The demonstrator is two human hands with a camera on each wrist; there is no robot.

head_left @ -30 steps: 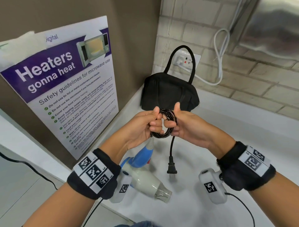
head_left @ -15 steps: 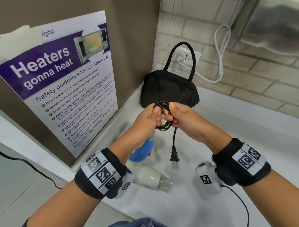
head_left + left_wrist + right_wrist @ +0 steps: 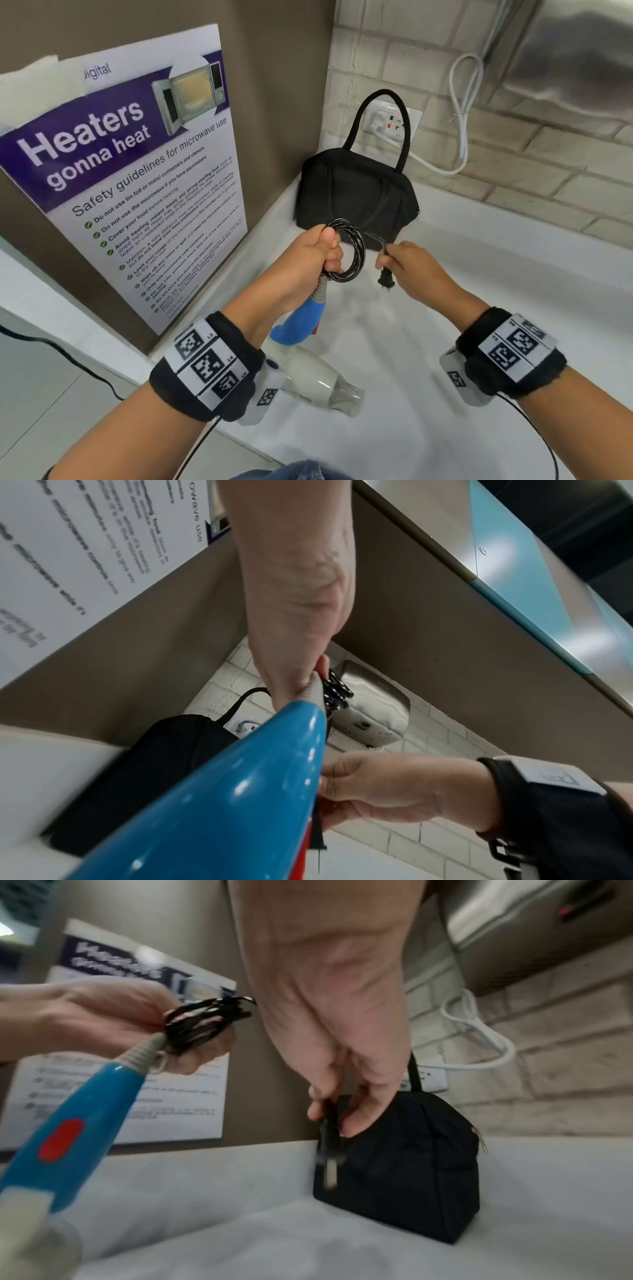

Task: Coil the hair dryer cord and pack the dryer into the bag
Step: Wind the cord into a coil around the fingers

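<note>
A hair dryer (image 3: 308,373) with a cream body and blue handle (image 3: 219,799) hangs below my left hand (image 3: 320,255), nozzle toward me. That hand grips the coiled black cord (image 3: 346,251) where it leaves the handle (image 3: 78,1110); the coil (image 3: 202,1023) shows several loops. My right hand (image 3: 402,262) pinches the cord's free end just above the plug (image 3: 385,279), a short way right of the coil. The plug (image 3: 329,1161) dangles below the fingers. A black bag (image 3: 356,195) with a loop handle stands behind both hands, in the corner of the white counter (image 3: 445,394); the bag (image 3: 400,1164) looks zipped.
A microwave safety poster (image 3: 126,178) covers the brown panel on the left. A wall socket (image 3: 394,120) with a white cable (image 3: 462,113) sits on the brick wall behind the bag. A steel appliance (image 3: 575,51) hangs at upper right. The counter's front edge runs near me.
My right hand has let go of the coil and slid out to the cord's free end near the plug. The left hand keeps the coil, now lifted slightly toward the bag.
</note>
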